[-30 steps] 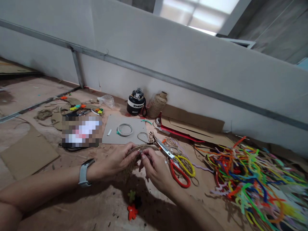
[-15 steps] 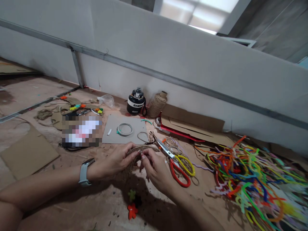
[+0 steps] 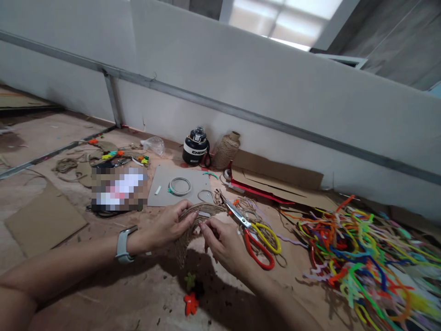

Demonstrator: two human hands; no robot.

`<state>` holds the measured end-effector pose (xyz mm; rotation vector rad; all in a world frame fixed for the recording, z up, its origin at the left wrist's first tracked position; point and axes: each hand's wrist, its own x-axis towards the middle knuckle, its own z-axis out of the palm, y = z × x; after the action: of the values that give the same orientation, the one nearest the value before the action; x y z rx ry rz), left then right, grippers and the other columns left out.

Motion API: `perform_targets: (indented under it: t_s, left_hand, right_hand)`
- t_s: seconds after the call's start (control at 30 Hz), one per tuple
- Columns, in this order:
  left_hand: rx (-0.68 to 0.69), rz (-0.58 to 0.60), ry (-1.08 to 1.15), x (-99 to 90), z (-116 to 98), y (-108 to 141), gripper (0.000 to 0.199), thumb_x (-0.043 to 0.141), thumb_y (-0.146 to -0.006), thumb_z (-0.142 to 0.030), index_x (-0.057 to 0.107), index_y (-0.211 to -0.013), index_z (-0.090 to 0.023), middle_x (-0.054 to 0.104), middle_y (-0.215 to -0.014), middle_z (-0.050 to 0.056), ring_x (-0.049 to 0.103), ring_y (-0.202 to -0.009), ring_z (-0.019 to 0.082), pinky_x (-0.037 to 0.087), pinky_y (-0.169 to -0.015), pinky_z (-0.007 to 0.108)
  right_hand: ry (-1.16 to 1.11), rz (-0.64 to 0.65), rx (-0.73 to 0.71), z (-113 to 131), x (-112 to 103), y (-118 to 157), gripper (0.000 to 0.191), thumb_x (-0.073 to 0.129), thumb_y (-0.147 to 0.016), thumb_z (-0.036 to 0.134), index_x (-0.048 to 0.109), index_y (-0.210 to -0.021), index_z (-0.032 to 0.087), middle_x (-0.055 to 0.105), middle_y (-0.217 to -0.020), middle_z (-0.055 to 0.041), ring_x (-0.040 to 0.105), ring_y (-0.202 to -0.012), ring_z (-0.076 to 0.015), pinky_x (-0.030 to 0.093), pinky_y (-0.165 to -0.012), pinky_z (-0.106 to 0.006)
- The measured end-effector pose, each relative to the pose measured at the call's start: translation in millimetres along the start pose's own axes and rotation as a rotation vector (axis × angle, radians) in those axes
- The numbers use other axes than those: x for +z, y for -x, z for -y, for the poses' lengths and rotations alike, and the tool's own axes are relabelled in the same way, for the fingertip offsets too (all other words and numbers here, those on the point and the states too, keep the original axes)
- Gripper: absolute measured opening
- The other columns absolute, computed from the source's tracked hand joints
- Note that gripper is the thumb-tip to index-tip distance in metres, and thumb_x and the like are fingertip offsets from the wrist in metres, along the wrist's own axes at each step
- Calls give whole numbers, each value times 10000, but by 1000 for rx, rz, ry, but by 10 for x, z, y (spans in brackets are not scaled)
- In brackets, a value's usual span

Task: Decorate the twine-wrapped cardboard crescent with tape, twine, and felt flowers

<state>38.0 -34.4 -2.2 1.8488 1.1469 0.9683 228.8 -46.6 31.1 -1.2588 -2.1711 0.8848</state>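
Note:
My left hand (image 3: 172, 224), with a watch on its wrist, grips a curved piece covered in rows of brown twine (image 3: 184, 241). On the twine's upper face lies a small white strip (image 3: 204, 214). My right hand (image 3: 220, 236) is at the piece's right side, its thumb and fingers closed at the inner edge; what they pinch is too small to make out. Just beyond my right hand lie scissors (image 3: 244, 223) with one red and one yellow handle. An orange flower shape (image 3: 190, 303) and a green one (image 3: 189, 279) lie below the hands.
A grey board (image 3: 158, 186) bears a tape roll (image 3: 180, 186). Behind stand a black bottle (image 3: 195, 149) and a twine spool (image 3: 226, 151). Cardboard strips (image 3: 275, 177) lie right of them. Colourful pipe cleaners (image 3: 365, 262) fill the right; a cardboard piece (image 3: 46, 218) lies left.
The white strip now shows on the twine piece. My right fingers have moved slightly down from the top edge, and the curved piece shows more of its face.

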Motion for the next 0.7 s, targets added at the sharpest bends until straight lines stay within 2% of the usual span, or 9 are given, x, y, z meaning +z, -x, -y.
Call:
perform_targets:
  t_s: [0.2,0.33,0.47,0.7]
  left_hand:
    - [-31,-31,2,-45,-104,-25,224,434,-947,-369,532,-893,-174,593,-740,-11,527,-679,138,423,-651,251]
    - [-34,5,38,-24,-86,-12,226,423,-954,-367,538,-930,-175,638,-824,14,566,-728,147,450,-679,257]
    - [5,40,87,22,-15,16,251,393,-973,-390,527,-993,-179,642,-853,26,582,-749,153,475,-699,269]
    - [80,20,-20,47,-8,38,248,361,-992,-365,530,-1057,-195,645,-978,47,596,-897,181,478,-828,309]
  right_hand:
    - [-71,-16,27,-51,1,-34,386,400,-976,408,579,-710,192,577,-524,12,480,-396,-99,329,-384,-202]
    - [-87,-21,25,-54,6,-49,395,402,-976,416,600,-722,188,586,-531,9,495,-399,-99,336,-384,-198]
    - [-70,-31,28,-51,7,-61,369,402,-975,382,602,-732,189,591,-542,13,494,-395,-95,342,-407,-202]
    - [-18,-76,-13,-42,3,-58,326,418,-971,348,562,-719,201,577,-547,21,508,-426,-104,370,-464,-212]
